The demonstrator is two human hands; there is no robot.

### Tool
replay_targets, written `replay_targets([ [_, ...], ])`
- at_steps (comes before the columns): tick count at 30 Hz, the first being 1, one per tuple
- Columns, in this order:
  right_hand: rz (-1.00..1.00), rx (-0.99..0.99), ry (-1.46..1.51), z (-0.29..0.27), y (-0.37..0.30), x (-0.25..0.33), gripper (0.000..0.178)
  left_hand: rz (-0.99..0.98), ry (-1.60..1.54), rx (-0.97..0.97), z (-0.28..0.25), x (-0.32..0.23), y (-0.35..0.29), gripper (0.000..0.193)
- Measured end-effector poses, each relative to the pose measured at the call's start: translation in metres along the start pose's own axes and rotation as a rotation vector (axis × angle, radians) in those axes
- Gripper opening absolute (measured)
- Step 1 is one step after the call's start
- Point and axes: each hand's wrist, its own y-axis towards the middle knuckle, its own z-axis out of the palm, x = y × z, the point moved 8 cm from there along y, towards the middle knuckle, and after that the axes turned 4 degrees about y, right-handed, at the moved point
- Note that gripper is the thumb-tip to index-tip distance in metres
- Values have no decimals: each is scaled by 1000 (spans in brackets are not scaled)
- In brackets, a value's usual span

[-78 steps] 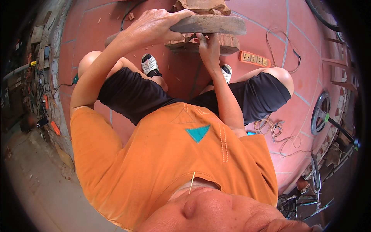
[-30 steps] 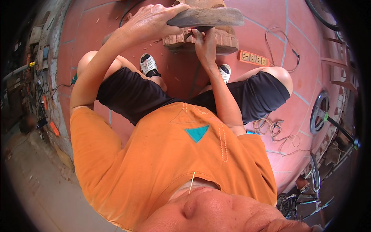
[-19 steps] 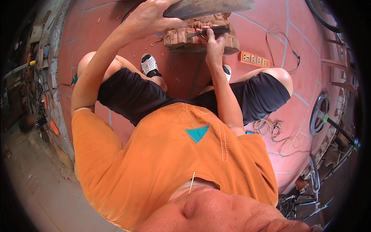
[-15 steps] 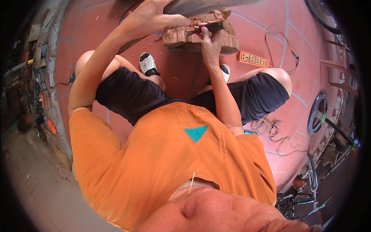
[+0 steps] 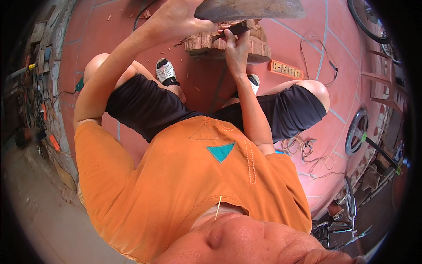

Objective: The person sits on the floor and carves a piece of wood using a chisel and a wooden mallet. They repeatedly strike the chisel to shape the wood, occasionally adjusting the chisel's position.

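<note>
My left hand (image 5: 179, 21) is at the top of the view, its thumb pointing right and its fingers partly cut off by the frame edge. It grips a large, wide-bladed knife (image 5: 252, 9), whose grey blade stretches to the right above a thick, rough chopping block of reddish wood (image 5: 205, 46). My right hand (image 5: 237, 53) pinches a dark brown piece of wood (image 5: 239, 28) between thumb and fingers over the block. That piece slants, its thicker end up at the right and its narrow end low at the left. The knife's handle is hidden.
An orange power strip (image 5: 285, 69) lies right of the block, near a looped cable (image 5: 303, 42). Wood chips dot the red tile floor (image 5: 132, 39). My feet in white shoes (image 5: 166, 72) flank the block. At right are a pink plastic chair (image 5: 382, 77), a wheel (image 5: 357, 132) and coiled cord (image 5: 299, 145).
The blade has come slightly nearer and to the right, covering more of the block's back. The dark piece of wood has tilted, its right end now higher.
</note>
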Motion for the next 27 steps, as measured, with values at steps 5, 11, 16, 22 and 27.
replay_targets([
  [5, -33, -25, 70, 5, 0, 4, 19, 91, 39, -37, -2, -15, 6, 65],
  [11, -73, 1, -43, 5, 1, 11, 20, 140, -10, -42, -5, -33, 6, 71],
  [16, -98, -5, -124, 5, 4, 20, 21, 70, 60, 17, 0, -30, 7, 75],
  [22, -115, -13, -172, 7, 2, 23, 23, 120, 96, 11, 1, -31, 6, 81],
  [27, -103, -8, -266, 3, 5, -2, 27, -48, 401, 256, 23, -7, 13, 78],
])
